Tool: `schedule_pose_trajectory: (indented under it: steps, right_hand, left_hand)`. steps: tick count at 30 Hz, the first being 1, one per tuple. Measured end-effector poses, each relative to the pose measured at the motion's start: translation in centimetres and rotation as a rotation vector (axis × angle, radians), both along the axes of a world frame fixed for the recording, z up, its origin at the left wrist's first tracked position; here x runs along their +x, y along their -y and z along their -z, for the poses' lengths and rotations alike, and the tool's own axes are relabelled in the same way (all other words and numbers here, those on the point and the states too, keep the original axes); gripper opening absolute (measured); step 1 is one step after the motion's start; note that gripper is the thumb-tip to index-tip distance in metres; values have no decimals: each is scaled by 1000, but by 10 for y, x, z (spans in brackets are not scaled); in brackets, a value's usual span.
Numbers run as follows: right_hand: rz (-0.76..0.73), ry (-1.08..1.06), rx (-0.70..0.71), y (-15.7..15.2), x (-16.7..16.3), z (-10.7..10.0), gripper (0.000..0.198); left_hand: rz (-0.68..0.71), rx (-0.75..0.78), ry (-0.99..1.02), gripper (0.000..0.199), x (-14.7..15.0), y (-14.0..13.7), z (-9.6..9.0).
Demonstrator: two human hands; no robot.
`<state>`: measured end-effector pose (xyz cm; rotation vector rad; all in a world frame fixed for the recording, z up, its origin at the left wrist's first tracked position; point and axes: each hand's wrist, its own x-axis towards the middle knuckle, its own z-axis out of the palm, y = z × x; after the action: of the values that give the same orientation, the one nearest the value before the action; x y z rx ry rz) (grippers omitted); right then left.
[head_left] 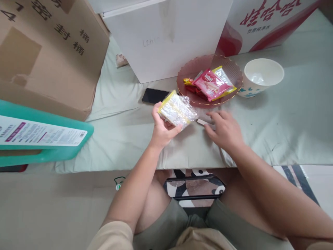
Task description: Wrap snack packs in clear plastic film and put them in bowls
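My left hand [165,128] is closed on a snack packet [178,108] in a crinkled, shiny clear-and-silver wrapper with yellow edges, held tilted above the table. To the right, my right hand [225,130] is low over the cloth with its fingers apart. A small, flat whitish strip [204,123] lies between its thumb and fingers; its kind cannot be made out, and its right end is hidden by the thumb. Just beyond both hands is a pinkish scalloped bowl [182,85] holding a pink wafer packet [210,84] and other wrapped snacks.
A black phone [154,96] lies behind my left hand. Right of the bowl stands a paper cup [264,78]. White box [169,41], red-and-white carton [260,31] and cardboard box [52,55] line the back and left. A green container [80,135] sits at the left edge.
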<state>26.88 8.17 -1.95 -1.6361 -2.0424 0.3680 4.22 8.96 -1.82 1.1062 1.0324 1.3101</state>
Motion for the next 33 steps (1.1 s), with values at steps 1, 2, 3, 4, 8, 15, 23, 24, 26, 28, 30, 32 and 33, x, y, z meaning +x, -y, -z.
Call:
schedule_pose_trajectory:
  steps: [1, 2, 3, 4, 8, 15, 23, 24, 26, 28, 30, 32, 33]
  right_hand:
    - [-8, -91, 8, 1, -1, 0, 40]
    - [-26, -183, 6, 1, -2, -1, 46]
    - [-51, -259, -3, 2, -4, -2, 48]
    - [-78, -312, -15, 3, -6, -3, 44]
    - [-174, -356, -63, 5, -8, -6, 11]
    - [-254, -370, -58, 5, -5, -6, 28]
    - [-176, -353, 91, 2, 8, -19, 23]
    - [-146, -349, 98, 2, 11, -22, 23]
    - [-85, -339, 102, 3, 18, -25, 23]
    - [-41, -316, 92, 2, 27, -23, 23]
    - [-15, -287, 69, 1, 36, -18, 22]
    - [24, -269, 55, -1, 45, -12, 20]
    - [64, -270, 67, -2, 48, -10, 19]
  left_hand:
    - [9, -11, 1, 102, 4, 2, 1]
    - [14, -30, -2, 98, 7, 3, 3]
    - [20, -54, -13, 93, 10, 4, 5]
    - [25, -77, -37, 87, 11, 4, 6]
    - [-31, 13, -237, 63, 8, 1, 11]
    - [-227, 218, -369, 34, -5, -14, 9]
    - [-485, 25, -248, 9, -24, -23, -2]
    - [-506, -7, -222, 10, -27, -23, -4]
    - [-533, -50, -185, 11, -31, -22, -7]
    - [-535, -86, -174, 10, -34, -20, -10]
    - [-532, -132, -193, 9, -37, -17, -11]
    - [-532, -193, -230, 7, -41, -15, -12]
    - [-537, -218, -246, 7, -43, -14, -12]
